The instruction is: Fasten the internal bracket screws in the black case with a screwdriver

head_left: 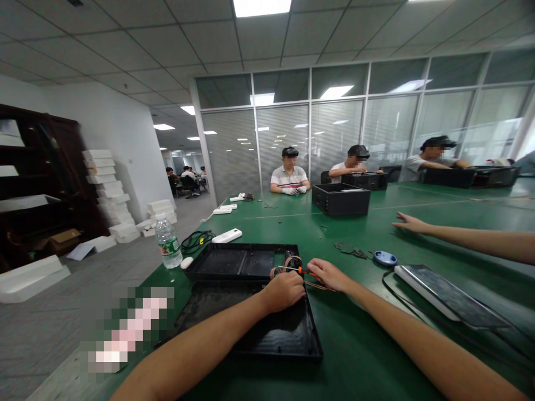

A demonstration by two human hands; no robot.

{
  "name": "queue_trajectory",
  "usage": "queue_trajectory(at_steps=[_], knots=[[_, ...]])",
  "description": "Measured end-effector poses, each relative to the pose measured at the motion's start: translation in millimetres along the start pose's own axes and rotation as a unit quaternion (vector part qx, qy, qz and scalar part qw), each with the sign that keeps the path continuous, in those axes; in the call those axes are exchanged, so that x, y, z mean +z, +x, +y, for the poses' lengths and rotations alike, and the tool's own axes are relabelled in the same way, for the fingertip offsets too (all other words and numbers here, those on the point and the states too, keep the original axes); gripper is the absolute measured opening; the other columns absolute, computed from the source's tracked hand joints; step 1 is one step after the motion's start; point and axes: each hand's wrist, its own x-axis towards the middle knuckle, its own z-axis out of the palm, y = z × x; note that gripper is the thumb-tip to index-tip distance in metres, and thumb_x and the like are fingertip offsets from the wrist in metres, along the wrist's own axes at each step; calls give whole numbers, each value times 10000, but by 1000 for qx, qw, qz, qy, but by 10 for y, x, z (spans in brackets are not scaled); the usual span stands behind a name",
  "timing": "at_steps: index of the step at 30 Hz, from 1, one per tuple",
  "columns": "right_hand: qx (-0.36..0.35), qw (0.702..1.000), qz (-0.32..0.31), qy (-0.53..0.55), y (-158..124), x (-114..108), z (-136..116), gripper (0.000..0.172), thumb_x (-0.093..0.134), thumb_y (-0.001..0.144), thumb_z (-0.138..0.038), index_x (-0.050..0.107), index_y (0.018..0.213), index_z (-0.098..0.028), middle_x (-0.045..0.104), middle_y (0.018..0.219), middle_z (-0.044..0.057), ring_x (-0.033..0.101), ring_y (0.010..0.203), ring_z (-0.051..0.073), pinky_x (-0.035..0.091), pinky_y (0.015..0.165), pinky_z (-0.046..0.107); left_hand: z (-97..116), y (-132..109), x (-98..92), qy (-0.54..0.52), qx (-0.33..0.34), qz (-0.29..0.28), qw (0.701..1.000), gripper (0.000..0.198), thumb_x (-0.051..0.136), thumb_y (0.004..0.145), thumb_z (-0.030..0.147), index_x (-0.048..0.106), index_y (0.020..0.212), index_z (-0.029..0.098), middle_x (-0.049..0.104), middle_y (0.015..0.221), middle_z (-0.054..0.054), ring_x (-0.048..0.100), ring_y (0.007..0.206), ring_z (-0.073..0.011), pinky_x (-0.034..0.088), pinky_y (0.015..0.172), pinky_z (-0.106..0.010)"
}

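My right hand [329,274] is closed around the handle of an orange and black screwdriver [300,270]. Its thin shaft points left, towards a bundle of coloured wires [276,272] at the right end of a black open casing [240,260]. Just in front, my left hand [284,291] has its fingers curled in by the wires and the casing's edge; what it grips, if anything, is hidden. Beneath my left forearm lies a second black shallow panel [288,328], close against the first.
A water bottle [168,242], a black cable [196,241] and a white device [227,235] stand around the casing's left. To the right lie a blue round dish [385,258] and a phone on a white block [451,295]. Another person's hand [412,224] reaches in from the right.
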Motion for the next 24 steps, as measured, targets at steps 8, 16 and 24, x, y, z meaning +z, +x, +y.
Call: queue_trajectory(at_steps=[8, 16, 24], knots=[[6, 997, 0, 71, 3, -99, -101, 390, 371, 842, -558, 471, 805, -183, 329, 497, -93, 270, 342, 44, 194, 315, 161, 7, 38, -62, -16, 53, -16, 998, 214, 438, 894, 197, 569, 739, 130, 592, 794, -54, 512, 769, -138, 426, 747, -255], [36, 985, -14, 168, 27, -157, -69, 371, 410, 813, -570, 411, 794, -199, 299, 480, -117, 252, 297, 37, 199, 282, 149, -24, 31, -91, 17, 49, -9, 999, 251, 406, 909, 194, 559, 722, 124, 601, 755, -56, 529, 682, -135, 428, 665, -258], [24, 989, -8, 147, -19, -146, -143, 366, 416, 810, -563, 415, 777, -198, 326, 479, -108, 289, 321, 45, 231, 290, 151, -7, 6, -41, 33, 58, -15, 998, 282, 396, 905, 188, 544, 673, 129, 578, 710, -58, 523, 648, -134, 420, 619, -261]])
